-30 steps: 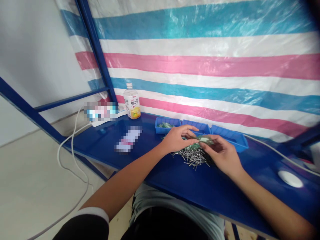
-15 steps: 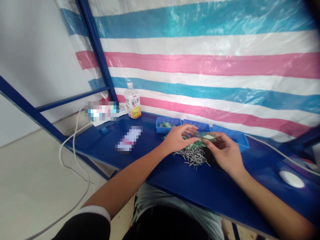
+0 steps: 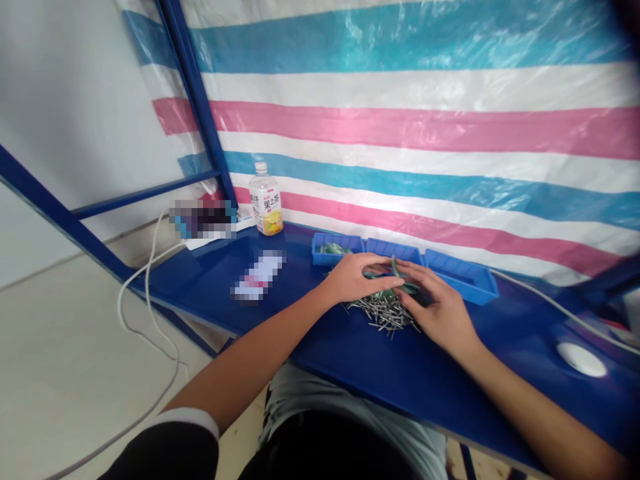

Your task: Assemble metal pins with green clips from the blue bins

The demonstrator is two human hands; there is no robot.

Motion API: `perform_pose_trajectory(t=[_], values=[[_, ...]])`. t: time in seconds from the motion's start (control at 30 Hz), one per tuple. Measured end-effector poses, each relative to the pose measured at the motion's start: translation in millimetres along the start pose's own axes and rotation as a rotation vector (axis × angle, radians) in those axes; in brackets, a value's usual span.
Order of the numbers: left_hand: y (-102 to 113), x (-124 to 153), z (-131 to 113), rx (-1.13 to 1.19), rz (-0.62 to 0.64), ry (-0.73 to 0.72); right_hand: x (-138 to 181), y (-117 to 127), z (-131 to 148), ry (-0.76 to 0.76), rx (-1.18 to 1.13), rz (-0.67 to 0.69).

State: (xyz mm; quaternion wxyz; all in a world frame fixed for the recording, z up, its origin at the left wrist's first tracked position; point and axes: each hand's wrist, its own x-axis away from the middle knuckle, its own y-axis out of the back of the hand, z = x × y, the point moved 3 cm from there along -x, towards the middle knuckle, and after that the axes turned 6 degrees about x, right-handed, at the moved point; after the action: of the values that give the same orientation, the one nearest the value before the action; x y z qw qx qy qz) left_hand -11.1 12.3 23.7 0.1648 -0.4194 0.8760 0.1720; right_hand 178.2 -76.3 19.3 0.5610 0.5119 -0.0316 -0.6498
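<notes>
Above a heap of thin metal pins, my left hand and my right hand meet at the fingertips. Between them is a small green-tinted plastic bag, seen nearly edge-on. Thumb and fingers of each hand are closed on it; whether anything is inside I cannot tell. More green plastic lies at the back of the heap, partly covered by my left hand.
Behind my hands stand three blue bins: a left one with green plastic in it, a middle one and a right one. A drink bottle, a blurred flat item, a white round object and a cable also lie around.
My right hand has moved slightly left and turned over, closer to my left hand. The green bag has swung from lying flat to nearly edge-on, and its pale patch no longer shows.
</notes>
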Motion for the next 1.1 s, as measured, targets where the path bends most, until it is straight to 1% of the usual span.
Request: perform_pose_trajectory(t=[0.07, 0.13, 0.23, 0.3, 0.37, 0.47, 0.57, 0.63, 0.7, 0.77, 0.87, 0.97, 1.03, 1.1], values=[[-2, 0, 1, 0.041, 0.032, 0.010, -1, 2, 1, 0.059, 0.054, 0.002], [-6, 0, 1, 0.054, 0.062, 0.002, -2, 3, 0, 0.087, 0.088, -0.004], [-9, 0, 6, 0.061, 0.076, 0.015, -1, 3, -3, 0.088, 0.116, -0.008], [-8, -1, 9, 0.047, 0.065, 0.034, -1, 2, -4, 0.060, 0.102, 0.003], [-5, -2, 11, -0.008, 0.043, 0.036, -1, 1, -3, 0.016, 0.052, 0.003], [-3, -2, 10, -0.075, 0.020, 0.033, -1, 0, -5, -0.092, -0.121, -0.024], [-4, 0, 7, -0.003, 0.034, 0.028, 0, 0, -11, -0.265, -0.283, -0.100], [-6, 0, 5, 0.069, 0.039, 0.017, 0, 0, -14, -0.350, -0.381, -0.149], [-6, 0, 5, 0.116, 0.029, 0.029, -2, 0, -15, -0.390, -0.485, -0.168], [-6, 0, 9, 0.138, 0.000, 0.072, -4, 0, -13, -0.412, -0.542, -0.179], [-5, -2, 14, 0.149, -0.031, 0.133, -5, 1, -12, -0.441, -0.516, -0.187], [-2, -4, 15, 0.139, -0.034, 0.117, -3, 2, -13, -0.443, -0.441, -0.157], [0, -6, 13, 0.109, -0.022, 0.068, -2, 3, -14, -0.385, -0.394, -0.126], [3, -7, 10, 0.063, -0.010, 0.013, 0, 5, -16, -0.290, -0.335, -0.112]])
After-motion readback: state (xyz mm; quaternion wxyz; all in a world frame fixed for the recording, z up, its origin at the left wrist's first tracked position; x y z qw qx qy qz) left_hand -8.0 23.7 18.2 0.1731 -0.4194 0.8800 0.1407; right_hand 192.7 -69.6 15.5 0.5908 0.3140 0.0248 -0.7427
